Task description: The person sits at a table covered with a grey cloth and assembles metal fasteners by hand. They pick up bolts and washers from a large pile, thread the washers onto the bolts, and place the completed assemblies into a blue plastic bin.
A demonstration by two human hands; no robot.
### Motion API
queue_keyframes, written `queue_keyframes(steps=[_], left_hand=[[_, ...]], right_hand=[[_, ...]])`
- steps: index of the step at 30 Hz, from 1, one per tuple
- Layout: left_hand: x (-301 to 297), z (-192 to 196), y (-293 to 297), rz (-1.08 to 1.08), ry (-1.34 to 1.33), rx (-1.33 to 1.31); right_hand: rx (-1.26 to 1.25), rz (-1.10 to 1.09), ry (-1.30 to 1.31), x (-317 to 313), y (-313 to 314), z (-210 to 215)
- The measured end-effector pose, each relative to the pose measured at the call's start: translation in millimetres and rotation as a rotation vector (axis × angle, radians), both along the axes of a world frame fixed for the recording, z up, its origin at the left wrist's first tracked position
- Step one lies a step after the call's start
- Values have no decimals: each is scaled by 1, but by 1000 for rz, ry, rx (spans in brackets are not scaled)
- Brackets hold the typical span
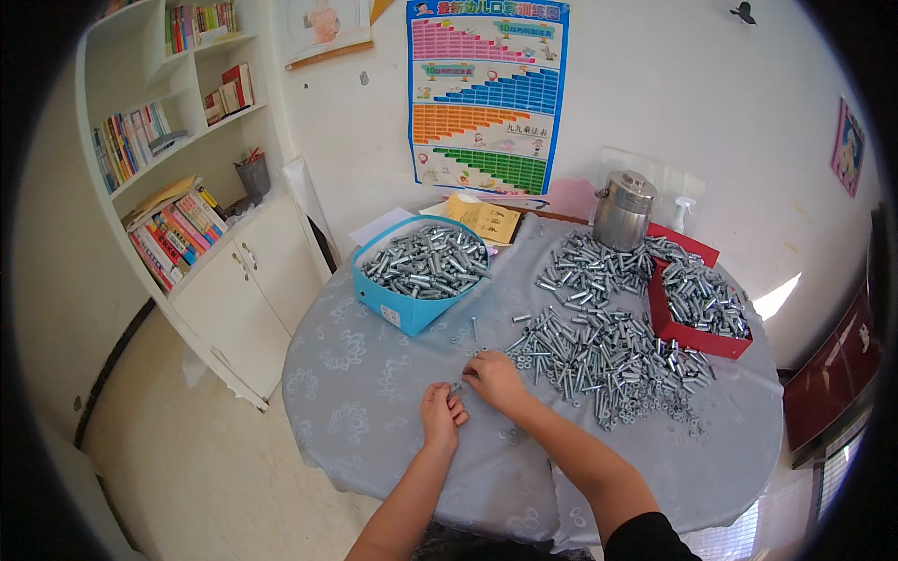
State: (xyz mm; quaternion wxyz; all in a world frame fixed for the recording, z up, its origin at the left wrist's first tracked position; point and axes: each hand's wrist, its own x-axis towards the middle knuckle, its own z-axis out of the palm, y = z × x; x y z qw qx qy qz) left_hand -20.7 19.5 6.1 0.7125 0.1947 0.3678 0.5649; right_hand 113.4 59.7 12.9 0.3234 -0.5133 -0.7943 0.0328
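Observation:
My left hand [440,411] and my right hand [496,381] meet over the grey patterned tablecloth [374,374], fingertips pinched together on a small silver metal piece [459,384]; how each grips it is too small to tell. A big loose heap of silver bolts and sleeves [599,351] spreads just right of my right hand. A blue cardboard box [412,304] filled with the same silver parts stands beyond my hands, to the left. A single loose bolt [474,328] lies between the box and the heap.
A red tray [692,332] of silver parts lies at the right. A steel canister [624,210] stands at the table's back, near a yellow booklet [486,220] and white paper. White bookshelves and a cabinet [253,271] stand left. A coloured chart [486,93] hangs on the wall.

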Motion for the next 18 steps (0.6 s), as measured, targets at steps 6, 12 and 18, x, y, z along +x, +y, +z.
queue_keyframes(steps=[6, 12, 18], left_hand=[[2, 2, -1, -8, -14, -4], [2, 2, 0, -10, -11, 5], [4, 5, -1, 3, 20, 0]], right_hand=[[-15, -47, 71, 0, -5, -1], [-3, -74, -47, -3, 0, 4], [-175, -133, 430, -2, -10, 9]])
